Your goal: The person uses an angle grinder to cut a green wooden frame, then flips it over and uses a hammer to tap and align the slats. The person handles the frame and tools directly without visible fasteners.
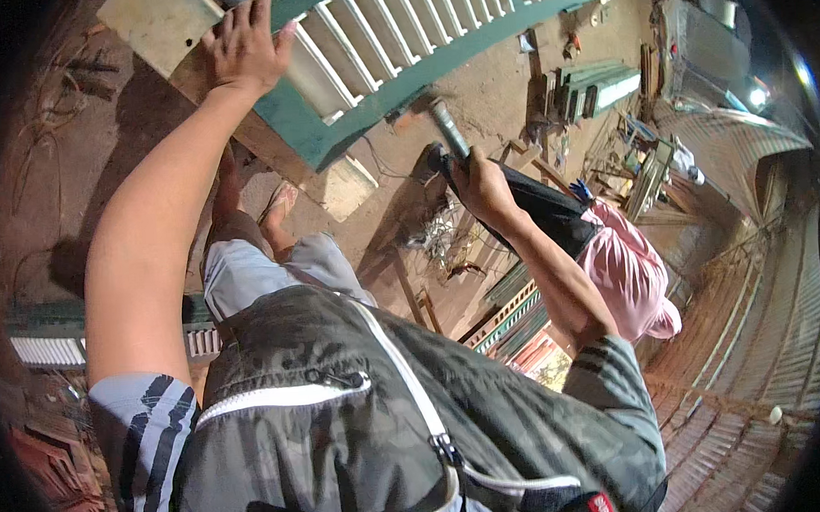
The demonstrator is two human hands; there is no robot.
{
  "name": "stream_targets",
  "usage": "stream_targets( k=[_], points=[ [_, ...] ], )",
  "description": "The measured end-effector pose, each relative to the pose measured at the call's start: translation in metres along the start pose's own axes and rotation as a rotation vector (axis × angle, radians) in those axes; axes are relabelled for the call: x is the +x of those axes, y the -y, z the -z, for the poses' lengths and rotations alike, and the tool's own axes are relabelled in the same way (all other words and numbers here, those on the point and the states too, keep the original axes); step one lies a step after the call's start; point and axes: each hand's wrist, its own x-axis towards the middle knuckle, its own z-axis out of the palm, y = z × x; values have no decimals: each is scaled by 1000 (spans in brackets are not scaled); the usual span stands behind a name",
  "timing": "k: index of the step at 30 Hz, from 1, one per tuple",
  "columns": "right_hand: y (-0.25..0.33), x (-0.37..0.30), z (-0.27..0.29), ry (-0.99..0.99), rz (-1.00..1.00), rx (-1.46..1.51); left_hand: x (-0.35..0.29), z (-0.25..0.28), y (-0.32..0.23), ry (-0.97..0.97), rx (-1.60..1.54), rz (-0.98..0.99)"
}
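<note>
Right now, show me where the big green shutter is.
In the head view, the shutter spans top centre toward upper right, with the left hand at its left end and the right hand below its lower edge in the picture.

Black-striped grey sleeves (147, 451) flank a camouflage vest (390, 415).

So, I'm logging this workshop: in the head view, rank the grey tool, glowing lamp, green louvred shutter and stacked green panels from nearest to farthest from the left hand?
From the left hand:
1. Green louvred shutter: right at the hand.
2. Grey tool: to its right, in the right hand.
3. Stacked green panels: farther right, beyond the tool.
4. Glowing lamp: far right.
</note>
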Motion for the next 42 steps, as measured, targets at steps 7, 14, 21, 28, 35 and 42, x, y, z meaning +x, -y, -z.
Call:
stream_targets(
  k=[7,14,21,28,35,42],
  points=[
    [34,5,111,-740,-129,769,4,12,8,43,83,58],
    [21,-9,48,-190,22,324,2,11,2,29,110,21],
    [34,6,47,-835,94,404,8,40,-23,238,66,216],
    [15,-11,78,-673,39,233,2,41,-24,249,165,223],
    [12,2,-15,86,-144,272,8,41,-28,316,130,211],
    [32,-17,97,-701,86,560,-16,34,-13,303,170,265]
  ],
)
